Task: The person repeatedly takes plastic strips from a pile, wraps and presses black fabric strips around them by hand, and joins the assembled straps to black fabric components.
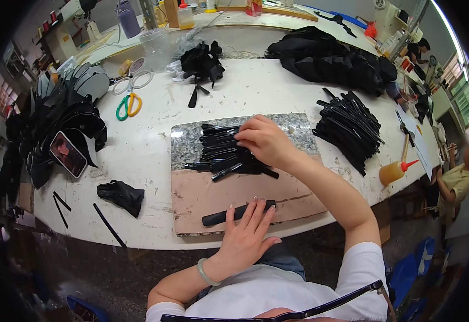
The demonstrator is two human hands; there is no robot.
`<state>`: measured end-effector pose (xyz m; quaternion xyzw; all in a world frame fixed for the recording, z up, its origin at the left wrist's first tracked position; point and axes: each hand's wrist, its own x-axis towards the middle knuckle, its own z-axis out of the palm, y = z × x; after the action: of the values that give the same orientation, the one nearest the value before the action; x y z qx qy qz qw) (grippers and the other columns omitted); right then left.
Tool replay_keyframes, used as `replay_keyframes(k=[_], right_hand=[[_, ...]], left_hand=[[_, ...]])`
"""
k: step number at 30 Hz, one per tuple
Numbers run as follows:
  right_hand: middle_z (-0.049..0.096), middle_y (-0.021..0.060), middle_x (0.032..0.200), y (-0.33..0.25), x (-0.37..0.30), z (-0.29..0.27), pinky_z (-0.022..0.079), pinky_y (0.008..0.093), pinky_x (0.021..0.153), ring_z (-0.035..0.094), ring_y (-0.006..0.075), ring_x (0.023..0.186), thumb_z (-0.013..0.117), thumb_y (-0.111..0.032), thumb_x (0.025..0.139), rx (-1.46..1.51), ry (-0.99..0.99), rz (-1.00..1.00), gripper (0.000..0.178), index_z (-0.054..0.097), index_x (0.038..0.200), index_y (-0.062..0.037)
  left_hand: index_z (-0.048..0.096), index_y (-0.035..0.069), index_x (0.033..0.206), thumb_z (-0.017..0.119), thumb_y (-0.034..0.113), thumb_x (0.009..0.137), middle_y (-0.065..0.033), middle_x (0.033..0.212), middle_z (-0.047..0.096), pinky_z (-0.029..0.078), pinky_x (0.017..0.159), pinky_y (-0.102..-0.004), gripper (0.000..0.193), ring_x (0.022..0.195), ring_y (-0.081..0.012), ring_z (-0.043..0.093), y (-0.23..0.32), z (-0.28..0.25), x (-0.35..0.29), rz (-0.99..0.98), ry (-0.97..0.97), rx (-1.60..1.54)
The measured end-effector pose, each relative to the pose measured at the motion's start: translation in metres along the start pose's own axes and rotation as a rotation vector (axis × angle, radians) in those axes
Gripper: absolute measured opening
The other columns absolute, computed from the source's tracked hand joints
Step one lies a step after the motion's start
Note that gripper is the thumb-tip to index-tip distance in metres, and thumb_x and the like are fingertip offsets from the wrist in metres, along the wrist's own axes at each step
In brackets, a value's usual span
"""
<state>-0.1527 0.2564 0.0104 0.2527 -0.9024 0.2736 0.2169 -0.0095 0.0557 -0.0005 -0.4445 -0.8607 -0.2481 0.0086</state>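
My left hand (245, 232) lies flat with its fingers stretched over a black strip (214, 219), wider than the others, near the front of a brown work mat (191, 193). The fingers partly cover that strip. Farther off, my right hand (268, 140) has its fingers bent and pinched at a pile of thin black strips (218, 149), apparently on one of them; the fingertips are partly hidden. This pile rests across a speckled stone slab (183, 142) and the mat's far part. Some of its strips lie crosswise at the near side.
Another black strip bundle (350, 129) lies right, near a glue bottle (395, 172) with a red tip. Scissors (129, 106), a phone (68, 154) against black pieces, and a folded black piece (121, 197) are left. Black material (331, 59) is heaped at the back.
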Motion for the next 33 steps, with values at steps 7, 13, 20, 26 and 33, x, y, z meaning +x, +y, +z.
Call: replay_keyframes(k=[7, 13, 20, 26, 33], right_hand=[[0.061, 0.0056, 0.09, -0.004, 0.027, 0.039, 0.046, 0.0372, 0.084, 0.057, 0.0261, 0.095, 0.075, -0.018, 0.077, -0.064, -0.153, -0.034, 0.018, 0.07, 0.09, -0.0072], [0.061, 0.0081, 0.093, -0.003, 0.036, 0.038, 0.047, 0.037, 0.084, 0.057, 0.0283, 0.096, 0.076, -0.018, 0.076, 0.086, -0.257, 0.116, 0.019, 0.069, 0.089, -0.0066], [0.061, 0.0071, 0.093, -0.001, 0.029, 0.042, 0.047, 0.0346, 0.082, 0.057, 0.0264, 0.094, 0.076, -0.015, 0.075, -0.024, -0.138, 0.106, 0.019, 0.071, 0.092, -0.0068], [0.062, 0.0046, 0.092, -0.006, 0.033, 0.042, 0.047, 0.0351, 0.081, 0.057, 0.0239, 0.093, 0.076, -0.01, 0.072, -0.035, -0.034, 0.062, 0.013, 0.071, 0.083, -0.0074], [0.069, 0.0031, 0.086, 0.017, 0.029, 0.043, 0.049, 0.0365, 0.078, 0.061, 0.0265, 0.082, 0.076, -0.006, 0.07, 0.245, -0.037, 0.041, 0.018, 0.071, 0.087, -0.009]], left_hand=[[0.055, 0.007, 0.128, 0.069, 0.027, 0.084, -0.0161, 0.134, 0.051, 0.022, 0.106, -0.0584, 0.05, 0.133, -0.0331, 0.042, -0.053, -0.044, 0.007, -0.082, 0.16, 0.029], [0.066, 0.005, 0.111, 0.069, 0.01, 0.081, -0.0095, 0.113, 0.063, 0.039, 0.096, -0.0409, 0.03, 0.109, -0.0303, 0.053, -0.157, -0.066, 0.053, -0.235, 0.346, 0.016], [0.072, 0.006, 0.096, 0.073, 0.013, 0.079, -0.0069, 0.1, 0.067, 0.044, 0.086, -0.0384, 0.019, 0.099, -0.0262, 0.055, -0.168, -0.045, 0.077, -0.225, 0.39, 0.015], [0.07, 0.004, 0.092, 0.073, 0.011, 0.079, -0.0065, 0.094, 0.068, 0.046, 0.081, -0.0352, 0.015, 0.094, -0.0237, 0.056, -0.169, -0.05, 0.081, -0.216, 0.416, -0.102], [0.066, 0.004, 0.099, 0.071, 0.007, 0.084, -0.0053, 0.09, 0.067, 0.049, 0.071, -0.0264, 0.016, 0.082, -0.0139, 0.061, -0.16, -0.055, 0.087, -0.374, 0.313, -0.592]])
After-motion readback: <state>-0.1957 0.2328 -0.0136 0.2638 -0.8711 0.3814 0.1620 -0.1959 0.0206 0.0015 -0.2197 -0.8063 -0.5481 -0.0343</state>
